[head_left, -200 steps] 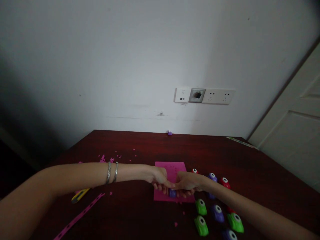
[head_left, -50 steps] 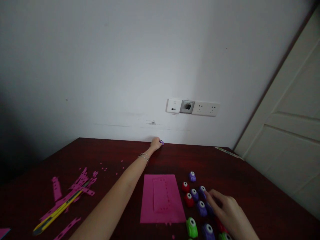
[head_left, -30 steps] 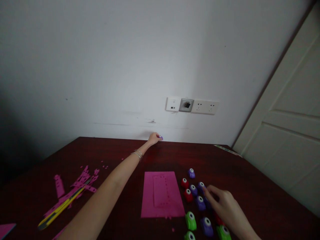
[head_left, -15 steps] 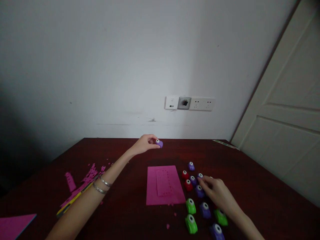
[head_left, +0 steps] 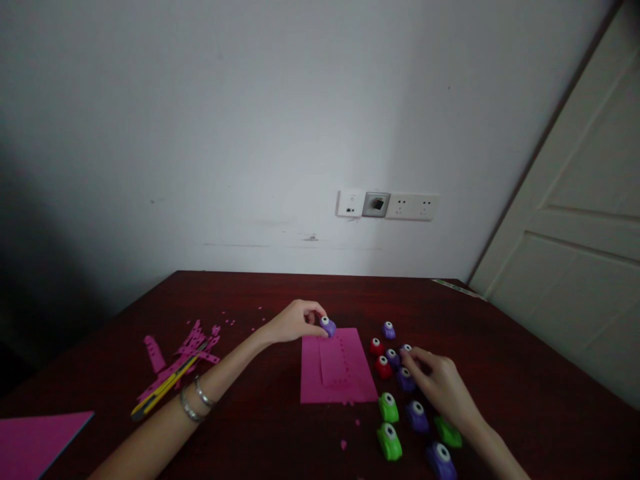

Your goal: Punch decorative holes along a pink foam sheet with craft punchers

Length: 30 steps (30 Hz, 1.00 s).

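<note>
**Purple craft punch (head_left: pixel 328 326) pinched at the far edge of the pink sheet (head_left: pixel 311 383)**

My left hand (head_left: pixel 294 321) grasps the punch between thumb and fingers, two silver bracelets (head_left: pixel 191 404) on that wrist. Whether the punch touches the sheet, I cannot tell. My right hand (head_left: pixel 443 381) has thumb and forefinger at the white-topped purple punch (head_left: pixel 407 349); I cannot tell whether they grip it.

Between my hands, a smaller pink rectangle (head_left: pixel 330 367) lies on the sheet, tiny shapes along its edges. Red punches (head_left: pixel 383 368) sit beside the sheet on my right, green ones (head_left: pixel 389 442) nearer me. Past my left forearm, a yellow utility knife (head_left: pixel 167 392) lies among punched pink strips (head_left: pixel 155 353) on the dark red tabletop (head_left: pixel 260 433).
</note>
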### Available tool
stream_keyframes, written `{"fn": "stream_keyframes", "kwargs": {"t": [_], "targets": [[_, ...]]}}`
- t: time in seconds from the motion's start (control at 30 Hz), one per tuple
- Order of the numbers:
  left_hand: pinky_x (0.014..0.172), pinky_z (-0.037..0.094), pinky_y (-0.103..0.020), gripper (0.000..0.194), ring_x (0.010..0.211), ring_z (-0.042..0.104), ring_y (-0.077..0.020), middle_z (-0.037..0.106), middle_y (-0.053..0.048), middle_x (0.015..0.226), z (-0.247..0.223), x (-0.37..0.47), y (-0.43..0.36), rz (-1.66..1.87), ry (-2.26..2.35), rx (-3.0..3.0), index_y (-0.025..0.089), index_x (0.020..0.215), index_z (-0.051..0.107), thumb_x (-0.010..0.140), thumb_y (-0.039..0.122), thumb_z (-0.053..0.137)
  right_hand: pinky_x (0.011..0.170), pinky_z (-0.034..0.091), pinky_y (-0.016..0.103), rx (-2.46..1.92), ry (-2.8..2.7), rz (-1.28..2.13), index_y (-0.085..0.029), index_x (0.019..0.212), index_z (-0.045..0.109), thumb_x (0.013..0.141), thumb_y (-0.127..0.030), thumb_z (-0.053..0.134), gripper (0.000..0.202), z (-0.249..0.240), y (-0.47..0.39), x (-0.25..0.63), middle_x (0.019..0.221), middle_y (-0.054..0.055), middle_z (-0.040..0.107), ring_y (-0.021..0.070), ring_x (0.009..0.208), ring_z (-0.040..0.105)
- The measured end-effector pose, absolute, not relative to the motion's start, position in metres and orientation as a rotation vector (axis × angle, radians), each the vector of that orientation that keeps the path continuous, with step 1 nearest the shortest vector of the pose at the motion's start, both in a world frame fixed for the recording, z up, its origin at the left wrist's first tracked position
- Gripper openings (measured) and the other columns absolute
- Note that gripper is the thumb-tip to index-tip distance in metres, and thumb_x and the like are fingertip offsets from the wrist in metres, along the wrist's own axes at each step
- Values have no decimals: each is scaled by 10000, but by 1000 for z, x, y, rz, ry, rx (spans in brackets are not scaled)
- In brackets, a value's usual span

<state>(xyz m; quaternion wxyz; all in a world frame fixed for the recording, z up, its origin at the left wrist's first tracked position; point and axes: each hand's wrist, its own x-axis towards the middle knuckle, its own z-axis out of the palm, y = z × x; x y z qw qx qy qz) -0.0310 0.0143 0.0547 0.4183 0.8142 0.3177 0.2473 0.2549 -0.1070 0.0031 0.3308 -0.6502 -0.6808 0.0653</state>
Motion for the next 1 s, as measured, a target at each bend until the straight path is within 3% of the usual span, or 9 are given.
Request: {"fn": "stream_keyframes", "kwargs": {"t": [0.37,0.57,0.87,1.0], "targets": [[523,320,-199,352,568,421,-72,516,33,649,62,-30,0,575,621,2009,135,880,620,613,336,732,629,449,246,-1480,-1884,335,-177,912,633,812,-339,509,226,45,-113,187,730,29,653,156,651,593],[546,344,-201,332,595,435,-76,551,19,688,65,-26,-14,508,577,2112,152,892,646,625,331,727,634,458,263,-1532,-1833,480,-170,1004,624,721,-305,614,314,50,-115,155,833,46,678,170,683,613],[580,369,-204,345,625,471,-83,607,-11,793,55,-18,-15,467,558,2228,167,953,664,634,287,719,585,431,257,-1585,-1827,511,-175,845,672,749,-297,571,185,48,-114,144,737,40,697,187,658,638],[573,372,-203,331,617,476,-85,617,-9,786,53,-17,-14,440,536,2202,174,954,669,641,275,708,591,439,256,-1620,-1835,552,-170,868,678,729,-232,562,191,43,-114,148,728,48,708,198,667,655]]}}
